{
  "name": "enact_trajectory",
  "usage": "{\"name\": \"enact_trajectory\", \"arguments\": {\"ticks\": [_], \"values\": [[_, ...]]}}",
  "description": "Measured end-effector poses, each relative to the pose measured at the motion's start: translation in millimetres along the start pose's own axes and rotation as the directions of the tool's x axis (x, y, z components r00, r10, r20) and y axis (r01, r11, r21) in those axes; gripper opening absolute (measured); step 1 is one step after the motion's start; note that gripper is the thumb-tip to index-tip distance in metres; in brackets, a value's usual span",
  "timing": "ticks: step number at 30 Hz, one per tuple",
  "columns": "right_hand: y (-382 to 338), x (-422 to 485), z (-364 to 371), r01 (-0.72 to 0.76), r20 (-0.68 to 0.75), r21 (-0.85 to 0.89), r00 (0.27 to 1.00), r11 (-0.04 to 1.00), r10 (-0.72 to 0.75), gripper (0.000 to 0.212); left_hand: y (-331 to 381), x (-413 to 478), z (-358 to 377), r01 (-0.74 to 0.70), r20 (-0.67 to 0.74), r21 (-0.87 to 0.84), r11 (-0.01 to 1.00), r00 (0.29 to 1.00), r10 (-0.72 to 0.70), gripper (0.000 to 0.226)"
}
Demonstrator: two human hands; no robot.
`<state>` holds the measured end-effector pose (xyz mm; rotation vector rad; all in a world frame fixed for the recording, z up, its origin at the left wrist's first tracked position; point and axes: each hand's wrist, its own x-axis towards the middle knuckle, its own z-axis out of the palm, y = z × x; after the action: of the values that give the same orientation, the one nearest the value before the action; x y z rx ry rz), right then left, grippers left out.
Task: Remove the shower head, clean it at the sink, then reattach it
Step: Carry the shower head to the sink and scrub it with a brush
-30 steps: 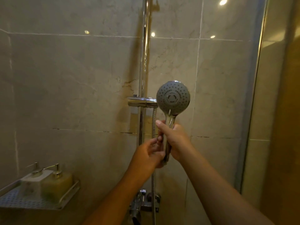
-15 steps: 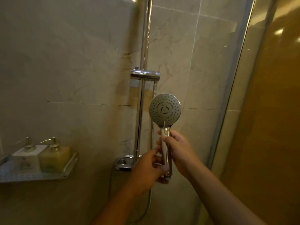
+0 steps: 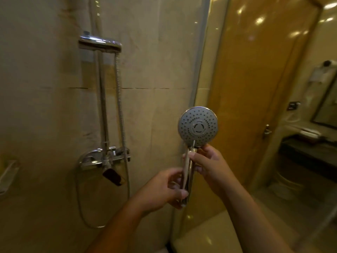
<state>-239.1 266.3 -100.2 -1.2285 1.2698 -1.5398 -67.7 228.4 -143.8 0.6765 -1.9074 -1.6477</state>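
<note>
The shower head [image 3: 197, 126] is sitting off the wall, near the middle of the view, and both hands are carrying it upright with its spray face turned toward the person, probably so the nozzles can be checked on the way to cleaning. The right hand [image 3: 209, 167] is gripping the top of the chrome handle [image 3: 187, 172] just under the head, thumb lying across the front. The left hand [image 3: 164, 189] is curling round the handle's lower end, likely steadying it or working the fitting there. That end is hiding behind the fingers, so I cannot tell whether the hose is joined to it.

To the left, the bracket [image 3: 100, 42] on the rail [image 3: 102, 99] is standing empty. The hose [image 3: 119, 99] is hanging down beside the rail to the mixer tap [image 3: 102, 157] and looping below it.

Far right, past the glass, a dark counter [image 3: 310, 148] is showing, which is probably where the sink is. The basin itself is too dim to make out.

Count: one shower head, two hands, one bracket, one rail, one hose, one mixer tap.
</note>
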Motion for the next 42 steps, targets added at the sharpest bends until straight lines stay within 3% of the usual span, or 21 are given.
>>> {"name": "enact_trajectory", "arguments": {"ticks": [10,13,18,22,26,31,35,42], "values": [[-31.6,-80.7,-157.3,0.089,-0.144,-0.151,0.983,0.985,-0.111,0.031,8.6,78.3,135.2,0.008,0.391,-0.173,0.985,0.918,0.061,0.047],[-41.1,-108.1,-203.1,0.115,-0.191,-0.173,0.97,0.978,-0.148,0.04,16.1,100.6,182.0,0.033,0.51,-0.181,0.983,0.858,0.066,0.044],[-56.1,-158.5,-272.0,0.16,-0.16,-0.31,0.963,0.937,-0.217,0.02,30.6,131.1,268.8,0.003,0.7,-0.135,0.991,0.708,0.093,0.031],[-63.3,-196.2,-329.5,0.167,-0.171,-0.39,0.953,0.905,-0.25,0.02,31.8,151.4,348.9,-0.007,0.791,-0.134,0.991,0.602,0.112,0.026],[-51.0,-224.2,-399.4,0.091,-0.278,-0.443,0.932,0.892,-0.234,0.019,26.8,178.1,432.6,0.039,0.821,-0.102,0.994,0.568,0.062,0.027],[-45.8,-265.3,-496.9,-0.045,-0.459,-0.399,0.875,0.916,-0.157,0.022,19.1,213.0,541.4,0.137,0.851,-0.096,0.986,0.524,0.01,0.034],[-37.7,-293.4,-557.0,-0.137,-0.651,-0.285,0.754,0.949,-0.086,0.027,13.6,235.0,610.2,0.187,0.887,-0.052,0.981,0.459,-0.04,0.037],[-22.3,-306.4,-633.8,-0.21,-0.79,-0.211,0.612,0.955,-0.04,0.02,4.6,281.5,684.0,0.273,0.933,0.017,0.962,0.341,-0.113,0.046]]}}
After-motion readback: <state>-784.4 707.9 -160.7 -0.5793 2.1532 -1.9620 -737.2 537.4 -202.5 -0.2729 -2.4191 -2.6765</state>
